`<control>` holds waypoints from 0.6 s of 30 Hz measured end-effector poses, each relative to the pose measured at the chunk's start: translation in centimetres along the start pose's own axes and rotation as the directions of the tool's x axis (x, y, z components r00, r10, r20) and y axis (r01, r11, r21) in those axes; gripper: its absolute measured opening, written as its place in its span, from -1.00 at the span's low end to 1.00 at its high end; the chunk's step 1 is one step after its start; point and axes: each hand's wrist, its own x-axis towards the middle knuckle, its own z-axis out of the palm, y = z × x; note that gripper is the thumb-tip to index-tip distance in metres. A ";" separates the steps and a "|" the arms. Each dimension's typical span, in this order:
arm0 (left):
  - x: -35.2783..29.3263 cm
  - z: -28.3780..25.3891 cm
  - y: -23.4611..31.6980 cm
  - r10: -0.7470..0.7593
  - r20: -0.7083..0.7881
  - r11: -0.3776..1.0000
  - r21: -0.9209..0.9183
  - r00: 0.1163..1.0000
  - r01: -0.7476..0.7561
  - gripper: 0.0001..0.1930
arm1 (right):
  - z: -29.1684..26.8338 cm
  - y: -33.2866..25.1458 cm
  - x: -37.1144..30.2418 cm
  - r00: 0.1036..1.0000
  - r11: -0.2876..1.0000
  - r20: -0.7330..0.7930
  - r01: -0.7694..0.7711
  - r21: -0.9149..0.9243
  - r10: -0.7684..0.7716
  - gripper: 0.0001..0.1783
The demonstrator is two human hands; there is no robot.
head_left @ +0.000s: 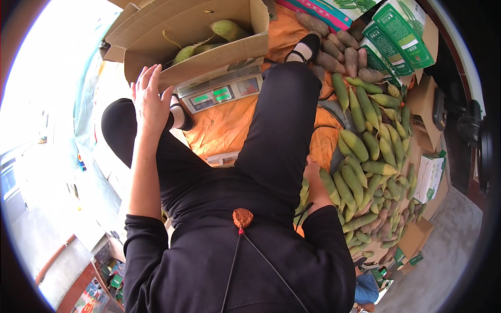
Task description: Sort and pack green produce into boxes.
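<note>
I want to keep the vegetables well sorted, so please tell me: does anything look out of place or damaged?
Mildly odd: some reddish-brown roots seem mixed among the green radishes, while similar roots lie grouped apart near the right shoe. No damage stands out.

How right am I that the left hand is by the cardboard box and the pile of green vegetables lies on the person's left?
Not quite: the pile of green vegetables lies on the person's right, as the head view shows. The left hand is indeed by the cardboard box.
</note>
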 end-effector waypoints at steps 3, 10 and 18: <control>0.0 0.0 0.6 -0.005 0.018 1.000 -0.009 1.000 0.005 -0.42 | -0.1 -2.1 -1.7 0.999 0.993 -0.019 -0.046 -0.109 0.044 -0.10; 0.2 -0.4 0.2 -0.011 0.013 1.000 0.002 1.000 0.011 -0.41 | 1.0 -0.7 -1.0 0.997 0.985 -0.061 0.031 -0.170 -0.042 -0.26; 0.0 0.3 0.8 -0.068 0.109 0.998 0.008 0.992 0.068 -0.39 | -2.9 2.8 -5.7 0.932 0.972 -0.299 0.229 0.054 -0.203 -0.45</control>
